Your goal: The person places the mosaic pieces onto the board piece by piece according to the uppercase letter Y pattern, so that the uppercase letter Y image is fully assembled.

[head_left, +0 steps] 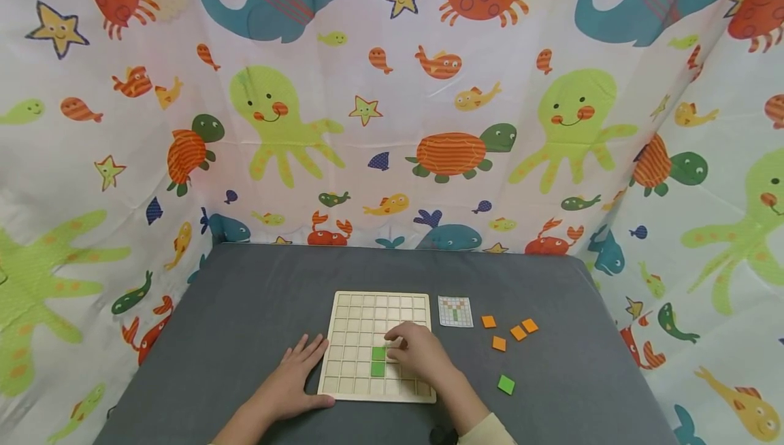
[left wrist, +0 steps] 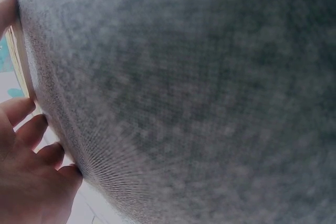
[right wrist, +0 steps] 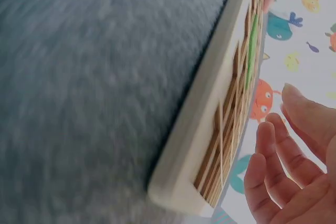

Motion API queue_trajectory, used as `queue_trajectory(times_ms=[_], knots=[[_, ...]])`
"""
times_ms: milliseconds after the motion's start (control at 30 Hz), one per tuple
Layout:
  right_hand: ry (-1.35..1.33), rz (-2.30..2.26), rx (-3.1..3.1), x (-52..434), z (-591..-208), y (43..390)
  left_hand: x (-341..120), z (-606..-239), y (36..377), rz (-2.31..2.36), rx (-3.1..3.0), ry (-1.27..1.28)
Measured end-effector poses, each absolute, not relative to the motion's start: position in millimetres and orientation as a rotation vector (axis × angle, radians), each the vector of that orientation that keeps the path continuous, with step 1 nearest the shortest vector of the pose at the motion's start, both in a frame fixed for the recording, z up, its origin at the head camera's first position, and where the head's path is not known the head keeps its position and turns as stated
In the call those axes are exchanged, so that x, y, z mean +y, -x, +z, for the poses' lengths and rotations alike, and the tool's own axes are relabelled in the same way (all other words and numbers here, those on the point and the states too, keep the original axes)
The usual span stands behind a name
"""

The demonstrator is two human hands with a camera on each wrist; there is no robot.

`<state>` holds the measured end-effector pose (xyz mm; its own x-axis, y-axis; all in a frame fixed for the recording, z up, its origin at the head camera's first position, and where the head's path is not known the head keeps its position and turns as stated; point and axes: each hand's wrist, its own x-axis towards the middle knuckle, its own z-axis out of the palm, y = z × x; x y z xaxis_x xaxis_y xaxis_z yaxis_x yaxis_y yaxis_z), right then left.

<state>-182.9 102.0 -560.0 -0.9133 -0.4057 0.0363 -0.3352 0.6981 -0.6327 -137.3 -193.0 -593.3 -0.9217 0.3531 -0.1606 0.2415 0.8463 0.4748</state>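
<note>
A square wooden grid board [head_left: 352, 387] lies on the grey cloth. Two green square tiles, an upper one [head_left: 378, 353] and a lower one [head_left: 378, 369], sit in adjoining cells of one column. My right hand [head_left: 422, 353] hovers over the board just right of these tiles. In the right wrist view its fingers [right wrist: 265, 137] are loosely bent, with nothing seen between them and the thumb. My left hand [head_left: 294, 380] rests at the board's left edge, fingers spread and thumb at the lower left corner. The left wrist view shows the fingertips [left wrist: 37, 124] along that edge.
Right of the board lies a small printed card [head_left: 455, 311] with a coloured grid pattern. Several orange tiles [head_left: 499, 343] and a loose green tile [head_left: 505, 384] are scattered farther right on the cloth. A dark object [head_left: 444, 435] shows at the front edge. Patterned curtains [head_left: 380, 213] surround the table.
</note>
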Motion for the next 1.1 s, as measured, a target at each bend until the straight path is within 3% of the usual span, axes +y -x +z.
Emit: queue_trajectory(times_ms=[1100], knots=[[0.52,-1.262,2.882,157.9,-537.0,165.4,-194.3,-595.6,138.3,0.633,2.793,-0.46]])
